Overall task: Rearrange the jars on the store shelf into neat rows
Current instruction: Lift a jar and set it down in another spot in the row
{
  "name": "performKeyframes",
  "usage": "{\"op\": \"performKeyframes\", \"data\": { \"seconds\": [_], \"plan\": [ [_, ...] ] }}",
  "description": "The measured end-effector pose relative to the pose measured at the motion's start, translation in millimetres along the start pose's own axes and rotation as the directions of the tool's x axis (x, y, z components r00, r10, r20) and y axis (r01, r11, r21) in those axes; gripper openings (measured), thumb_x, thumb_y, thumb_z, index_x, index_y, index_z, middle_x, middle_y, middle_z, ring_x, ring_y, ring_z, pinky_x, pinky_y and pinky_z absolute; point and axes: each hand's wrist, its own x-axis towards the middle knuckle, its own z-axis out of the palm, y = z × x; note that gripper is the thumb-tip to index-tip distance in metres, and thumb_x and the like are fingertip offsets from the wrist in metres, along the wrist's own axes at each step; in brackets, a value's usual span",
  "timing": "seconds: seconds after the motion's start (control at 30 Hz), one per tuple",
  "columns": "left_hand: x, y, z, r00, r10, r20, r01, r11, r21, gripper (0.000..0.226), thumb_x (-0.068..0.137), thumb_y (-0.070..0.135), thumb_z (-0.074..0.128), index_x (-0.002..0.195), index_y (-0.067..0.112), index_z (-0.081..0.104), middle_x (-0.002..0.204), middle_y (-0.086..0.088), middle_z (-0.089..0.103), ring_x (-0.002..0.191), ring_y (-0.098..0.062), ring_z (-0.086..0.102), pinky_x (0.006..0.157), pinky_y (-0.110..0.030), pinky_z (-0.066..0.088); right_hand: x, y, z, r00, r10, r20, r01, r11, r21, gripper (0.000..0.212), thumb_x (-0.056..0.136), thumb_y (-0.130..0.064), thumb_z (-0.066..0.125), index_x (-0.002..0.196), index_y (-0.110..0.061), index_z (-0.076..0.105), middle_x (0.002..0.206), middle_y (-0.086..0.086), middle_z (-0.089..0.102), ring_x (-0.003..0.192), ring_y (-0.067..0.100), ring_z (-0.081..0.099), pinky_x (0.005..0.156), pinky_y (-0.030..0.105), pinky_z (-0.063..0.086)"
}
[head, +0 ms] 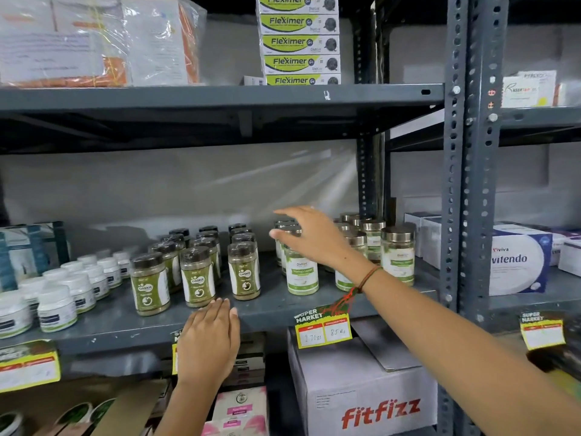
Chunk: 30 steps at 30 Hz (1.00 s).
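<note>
On the grey middle shelf (270, 313) stand three rows of dark-lidded jars (198, 278) with green and white labels, front to back. To their right stand metal-lidded jars (396, 254) with light green labels; the front one (302, 275) stands just below my right hand. My right hand (309, 236) hovers over the metal-lidded jars with fingers spread, holding nothing. My left hand (209, 341) lies flat with its fingers on the shelf's front edge, in front of the dark-lidded jars.
Small white tubs (63, 294) fill the shelf's left part. Stacked green boxes (298, 42) and wrapped packs (94, 42) sit on the shelf above. A carton (361, 388) stands below. White boxes (518, 262) fill the bay beyond the steel upright (471, 184).
</note>
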Motion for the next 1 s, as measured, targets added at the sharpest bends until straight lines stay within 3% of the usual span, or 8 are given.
{"op": "performKeyframes", "data": {
  "seconds": [0.17,0.4,0.73,1.0],
  "plan": [
    [0.0,-1.2,1.5,1.000,0.008,0.003,-0.008,1.000,0.019,0.050,0.095,0.035,0.034,0.106,0.005,0.072,0.105,-0.011,0.073,0.100,-0.024,0.068,0.091,-0.041,0.050,26.4,-31.1,27.6,0.971,-0.036,0.235,0.040,0.999,-0.011,0.057,0.091,-0.051,0.057,0.140,-0.022,0.054,0.144,0.006,0.056,0.132,0.027,0.051,0.109,0.043,0.041],
    [0.5,-2.0,4.4,0.999,0.021,-0.030,-0.021,1.000,0.017,0.047,0.094,0.034,0.036,0.105,0.005,0.072,0.104,-0.010,0.073,0.099,-0.024,0.068,0.089,-0.040,0.050,47.6,-41.2,56.7,0.930,0.023,0.367,0.010,0.996,-0.089,0.065,0.087,-0.051,0.060,0.144,-0.022,0.048,0.148,0.013,0.051,0.133,0.035,0.049,0.108,0.047,0.041],
    [-2.3,-9.4,8.8,0.996,0.037,-0.076,-0.038,0.999,-0.015,0.045,0.095,0.033,0.037,0.106,0.007,0.072,0.106,-0.009,0.073,0.101,-0.024,0.067,0.091,-0.039,0.049,49.9,-46.6,68.8,0.921,0.052,0.386,-0.018,0.996,-0.092,0.068,0.077,-0.059,0.059,0.139,-0.029,0.053,0.139,0.012,0.058,0.127,0.036,0.054,0.101,0.050,0.048],
    [-0.6,-6.4,8.2,0.996,0.035,-0.077,-0.037,0.999,-0.013,0.043,0.095,0.033,0.039,0.107,0.008,0.072,0.107,-0.008,0.072,0.103,-0.023,0.066,0.093,-0.038,0.048,49.0,-43.4,59.7,0.939,0.026,0.342,0.006,0.996,-0.093,0.059,0.077,-0.056,0.066,0.128,-0.026,0.063,0.129,0.006,0.066,0.120,0.032,0.060,0.098,0.047,0.051]
  ]
}}
